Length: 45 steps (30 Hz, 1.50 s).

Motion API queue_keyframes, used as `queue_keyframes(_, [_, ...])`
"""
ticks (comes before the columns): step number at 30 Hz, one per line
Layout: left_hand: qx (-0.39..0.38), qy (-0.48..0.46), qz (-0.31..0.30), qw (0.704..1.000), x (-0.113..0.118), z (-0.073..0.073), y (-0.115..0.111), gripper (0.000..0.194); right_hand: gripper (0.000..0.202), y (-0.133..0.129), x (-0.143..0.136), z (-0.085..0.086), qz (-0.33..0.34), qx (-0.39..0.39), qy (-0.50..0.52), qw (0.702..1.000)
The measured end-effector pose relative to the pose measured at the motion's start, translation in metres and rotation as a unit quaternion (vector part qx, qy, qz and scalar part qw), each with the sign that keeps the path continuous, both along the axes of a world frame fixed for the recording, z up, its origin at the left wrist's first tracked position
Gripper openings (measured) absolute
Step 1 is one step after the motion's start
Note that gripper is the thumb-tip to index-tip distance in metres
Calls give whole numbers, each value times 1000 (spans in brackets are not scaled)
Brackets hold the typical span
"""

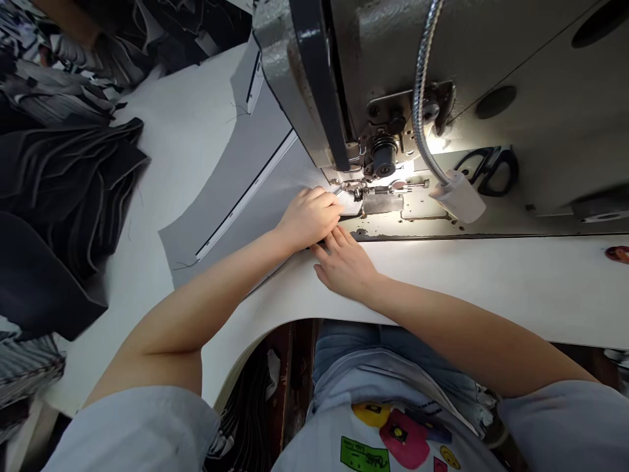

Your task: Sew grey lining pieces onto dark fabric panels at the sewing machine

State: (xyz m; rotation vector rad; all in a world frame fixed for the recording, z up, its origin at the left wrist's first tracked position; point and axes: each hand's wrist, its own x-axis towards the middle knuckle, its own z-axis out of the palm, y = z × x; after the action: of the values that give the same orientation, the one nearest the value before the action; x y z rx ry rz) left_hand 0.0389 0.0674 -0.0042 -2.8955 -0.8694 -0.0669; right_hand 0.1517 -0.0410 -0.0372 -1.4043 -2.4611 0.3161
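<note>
In the head view, a grey fabric panel (230,190) is laid on the white table (491,282), its edge brought to the needle area of the sewing machine (383,157). It is pressed flat under the left hand (310,216), fingers together and slightly bent. The right hand (346,265) is placed just beside, fingers loosely spread at the panel's edge. Below the tabletop, dark fabric strips (248,406) are held in a brown compartment (297,367).

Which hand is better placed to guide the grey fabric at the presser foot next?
Left, probably: the left hand lies on the grey fabric, its fingertips close to the presser foot. The right hand sits farther back, mostly over the white table.
</note>
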Motion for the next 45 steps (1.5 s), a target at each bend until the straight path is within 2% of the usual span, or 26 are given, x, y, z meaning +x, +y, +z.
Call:
queue_keyframes(11, [-29,-53,46,997,8,-10,4,34,50,2,0,1,-6,-6,16,1000])
queue_keyframes(17, [-24,-49,3,999,16,-10,2,35,47,4,-1,0,-2,-18,13,1000])
queue_keyframes(25, [-44,-36,18,998,18,-11,-2,37,45,4,-2,-3,3,-10,7,1000])
queue_keyframes(30, [-27,-46,17,998,23,-13,6,33,46,11,0,-3,-9,1,11,1000])
queue_keyframes(38, [-43,-29,54,997,34,-13,22,27,41,20,4,-3,-28,4,11,1000])
queue_keyframes(45, [-30,-29,31,999,33,-14,24,27,38,18,5,-1,-24,15,-2,1000])
